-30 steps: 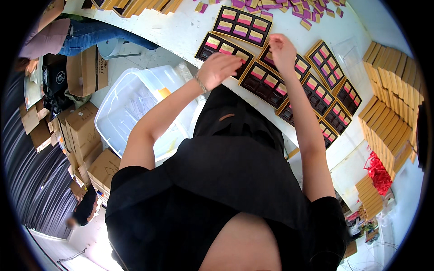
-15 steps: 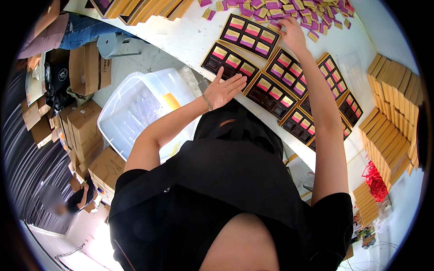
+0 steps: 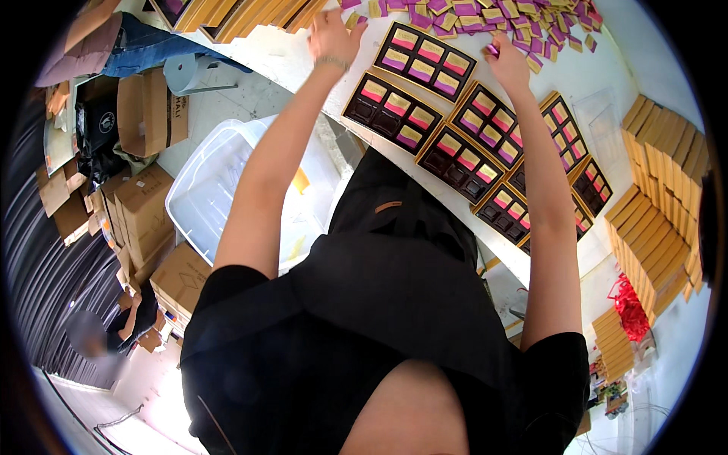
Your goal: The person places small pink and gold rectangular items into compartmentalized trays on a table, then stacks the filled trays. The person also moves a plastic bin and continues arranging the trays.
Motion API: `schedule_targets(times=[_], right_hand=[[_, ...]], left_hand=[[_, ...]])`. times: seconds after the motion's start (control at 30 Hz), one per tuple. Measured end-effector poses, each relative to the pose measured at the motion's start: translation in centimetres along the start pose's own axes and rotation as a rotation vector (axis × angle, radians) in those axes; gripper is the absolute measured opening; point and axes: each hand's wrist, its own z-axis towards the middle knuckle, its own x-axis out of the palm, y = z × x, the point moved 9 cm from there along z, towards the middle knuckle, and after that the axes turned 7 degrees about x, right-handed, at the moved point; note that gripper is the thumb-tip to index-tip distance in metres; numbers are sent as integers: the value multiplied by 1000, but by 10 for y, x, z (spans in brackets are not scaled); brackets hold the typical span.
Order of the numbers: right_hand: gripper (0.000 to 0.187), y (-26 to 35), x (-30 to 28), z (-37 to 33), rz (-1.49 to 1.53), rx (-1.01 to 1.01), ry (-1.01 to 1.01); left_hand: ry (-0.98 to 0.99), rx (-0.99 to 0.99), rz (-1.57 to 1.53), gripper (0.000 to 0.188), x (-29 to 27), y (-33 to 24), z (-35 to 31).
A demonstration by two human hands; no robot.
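While a black tray at two o'clock shows three bare slots, another tray, nearer twelve, lacks two pieces. Beyond, towards one, a third tray is full. The right hand, at one, pinches a purple piece; the left hand, at twelve, nears a loose piece, its grip unclear. The unplaced pile lies farthest, at one.

Purple piece — mostly hidden in right hand's pinch. Left hand near top edge, its grip unclear. Right forearm hides parts of dark trays beneath. Wrapped-piece pile and stacked boxes cut off above. Co-worker cropped at upper left — distant person's head blurred.
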Motion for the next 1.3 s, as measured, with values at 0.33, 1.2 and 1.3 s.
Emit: schedule_targets(times=[0.33, 1.2, 1.3], right_hand=[[11, 73, 32, -130, 1027, 188, 98], [45, 195, 14, -192, 57, -641, -206], [20, 189, 0, -82, 271, -462, -271]], left_hand=[[314, 511, -438, 34, -5, 0, -40], [370, 415, -79, 66, -44, -24, -143], [104, 227, -335, 39, -37, -4, -44]])
